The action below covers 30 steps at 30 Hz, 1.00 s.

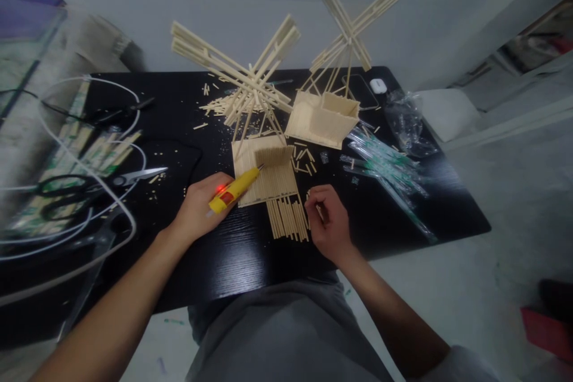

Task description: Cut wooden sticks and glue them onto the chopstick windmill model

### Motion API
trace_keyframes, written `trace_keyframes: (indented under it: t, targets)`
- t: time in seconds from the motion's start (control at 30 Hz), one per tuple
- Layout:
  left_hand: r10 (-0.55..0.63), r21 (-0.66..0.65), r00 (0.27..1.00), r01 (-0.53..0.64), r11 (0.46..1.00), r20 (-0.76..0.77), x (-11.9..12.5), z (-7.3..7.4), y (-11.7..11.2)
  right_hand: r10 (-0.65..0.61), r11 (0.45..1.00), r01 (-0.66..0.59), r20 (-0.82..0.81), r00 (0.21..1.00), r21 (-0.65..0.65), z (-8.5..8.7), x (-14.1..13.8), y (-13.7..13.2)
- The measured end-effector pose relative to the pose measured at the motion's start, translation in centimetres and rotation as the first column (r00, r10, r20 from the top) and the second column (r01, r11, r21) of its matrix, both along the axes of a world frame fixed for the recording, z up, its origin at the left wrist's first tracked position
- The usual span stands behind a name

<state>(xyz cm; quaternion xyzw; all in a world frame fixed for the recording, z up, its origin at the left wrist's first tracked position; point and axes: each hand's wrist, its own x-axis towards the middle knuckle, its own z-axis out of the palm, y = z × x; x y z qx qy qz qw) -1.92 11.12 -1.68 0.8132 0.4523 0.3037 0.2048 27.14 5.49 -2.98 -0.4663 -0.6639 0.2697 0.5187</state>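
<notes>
My left hand (203,203) is wrapped round a yellow hot glue gun (235,189), whose red light glows. Its nozzle points up and right, over a flat base of wooden sticks (248,170) with a low stick wall on it. Thin legs rise from that base to a windmill-like cross of sticks (253,80). Just right of a row of loose wooden sticks (286,219), my right hand (329,221) is closed with the fingertips together. Whatever is in that pinch is hidden or too small to name.
A second stick windmill (335,113) stands behind to the right. Clear plastic wrappers (389,161) lie at the right. Scissors (134,176), white cable (129,215) and wrapped sticks (76,143) cover the left side. Cut stick pieces (224,104) are heaped at the back.
</notes>
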Motion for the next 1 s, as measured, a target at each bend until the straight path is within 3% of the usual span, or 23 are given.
trace_keyframes:
  t: [1.0]
  targets:
    - [0.009,-0.033,1.000,-0.009,0.999,-0.011,-0.27,-0.17,-0.04,-0.052,0.995,0.053,0.011,0.999,-0.090,-0.08,-0.24,-0.07]
